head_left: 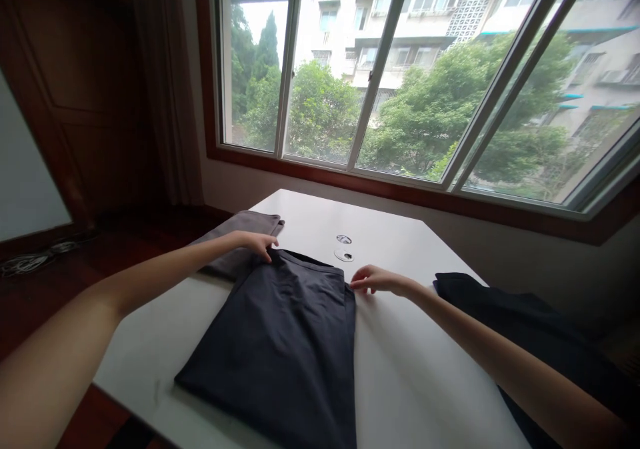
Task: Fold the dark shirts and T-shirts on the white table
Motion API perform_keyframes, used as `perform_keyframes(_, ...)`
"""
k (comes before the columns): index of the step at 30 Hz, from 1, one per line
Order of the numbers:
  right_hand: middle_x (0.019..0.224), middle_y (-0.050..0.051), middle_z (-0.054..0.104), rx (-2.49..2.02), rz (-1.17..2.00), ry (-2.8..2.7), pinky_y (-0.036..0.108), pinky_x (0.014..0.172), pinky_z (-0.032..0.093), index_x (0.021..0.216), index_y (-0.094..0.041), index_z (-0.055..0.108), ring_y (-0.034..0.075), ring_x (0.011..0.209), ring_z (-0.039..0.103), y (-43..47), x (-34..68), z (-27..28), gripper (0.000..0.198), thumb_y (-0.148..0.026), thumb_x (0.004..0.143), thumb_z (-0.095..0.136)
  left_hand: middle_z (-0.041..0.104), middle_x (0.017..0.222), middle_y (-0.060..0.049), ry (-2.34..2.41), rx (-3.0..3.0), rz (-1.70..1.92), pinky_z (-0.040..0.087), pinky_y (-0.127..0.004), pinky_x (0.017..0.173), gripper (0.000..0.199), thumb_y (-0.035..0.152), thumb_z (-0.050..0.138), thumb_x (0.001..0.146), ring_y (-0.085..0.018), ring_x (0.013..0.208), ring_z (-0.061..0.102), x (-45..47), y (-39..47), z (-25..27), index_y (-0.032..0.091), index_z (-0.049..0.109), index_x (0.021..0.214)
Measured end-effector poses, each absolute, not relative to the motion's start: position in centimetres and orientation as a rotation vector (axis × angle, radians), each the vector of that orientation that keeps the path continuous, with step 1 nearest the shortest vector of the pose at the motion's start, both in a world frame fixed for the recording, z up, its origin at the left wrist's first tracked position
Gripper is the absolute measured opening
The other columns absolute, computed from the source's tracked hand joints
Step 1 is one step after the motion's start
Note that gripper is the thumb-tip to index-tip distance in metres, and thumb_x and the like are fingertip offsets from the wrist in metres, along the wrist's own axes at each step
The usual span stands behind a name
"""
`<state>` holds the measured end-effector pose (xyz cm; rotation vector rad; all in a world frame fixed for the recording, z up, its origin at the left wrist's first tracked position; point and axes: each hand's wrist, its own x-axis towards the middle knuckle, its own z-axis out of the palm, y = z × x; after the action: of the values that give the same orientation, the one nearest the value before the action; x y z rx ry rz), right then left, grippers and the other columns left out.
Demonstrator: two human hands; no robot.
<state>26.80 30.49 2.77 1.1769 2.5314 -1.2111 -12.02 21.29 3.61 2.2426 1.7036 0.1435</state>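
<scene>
Nearest, the broad lower part of a dark navy garment (280, 342) is spread toward the wearer from both hands, laid flat on a white table (400, 355); whether it is a skirt or doubled trousers cannot be told. To the right of the grip, beside and partly behind the right forearm, a black cloth (530, 322) is laid over the table's edge. At the far end of the dark navy garment, the left corner of the waistband is touched by the left hand (259, 244), thumb and fingers set about it, and the right edge is met by the curled fingertips of the right hand (373, 280); whether the cloth is actually pinched by either cannot be told. The fabric is judged light, soft and fairly smooth, apt to crease and slide, and not fragile; the firmer waistband would be best held at its two corners, with the layers caught together. Just beyond the left hand a grey garment (240, 225) is seen, and past the gap between the hands, a round cable grommet (340, 255). Farthest off, trees are seen through a sliding window (350, 163).
</scene>
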Motion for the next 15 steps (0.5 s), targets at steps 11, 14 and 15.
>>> perform_keyframes(11, 0.074, 0.003, 0.065, 0.941, -1.270, 2.226, 0.022, 0.061, 0.040, 0.080, -0.016, 0.069, 0.013, 0.070, 0.059, 30.1, 28.3, 6.7, 0.029, -0.039, 0.065, 0.078, 0.070, 0.091, -0.001, 1.450, 2.000, -0.024, 0.049, -0.024, 0.068, 0.045, 0.029, 0.080, 0.058, -0.019, 0.081, 0.062, -10.9, 21.2, 6.0, 0.018, 0.068, 0.100)
perform_keyframes(14, 0.074, 0.003, 0.066, 0.935, -1.231, 2.130, 0.022, 0.062, 0.041, 0.081, -0.016, 0.070, 0.014, 0.069, 0.060, 31.2, 29.2, 7.8, 0.027, -0.035, 0.064, 0.079, 0.070, 0.091, -0.002, 1.420, 2.035, -0.123, 0.049, -0.024, 0.066, 0.046, 0.028, 0.080, 0.058, -0.019, 0.079, 0.061, -8.8, 22.7, 7.8, 0.018, 0.069, 0.101)
perform_keyframes(15, 0.074, 0.004, 0.067, 0.983, -1.194, 2.132, 0.023, 0.062, 0.041, 0.082, -0.015, 0.070, 0.014, 0.068, 0.061, 31.9, 29.4, 8.2, 0.027, -0.032, 0.064, 0.078, 0.070, 0.092, -0.002, 1.426, 2.079, -0.136, 0.049, -0.024, 0.067, 0.045, 0.027, 0.079, 0.059, -0.019, 0.080, 0.061, -8.0, 23.6, 8.5, 0.017, 0.069, 0.101)
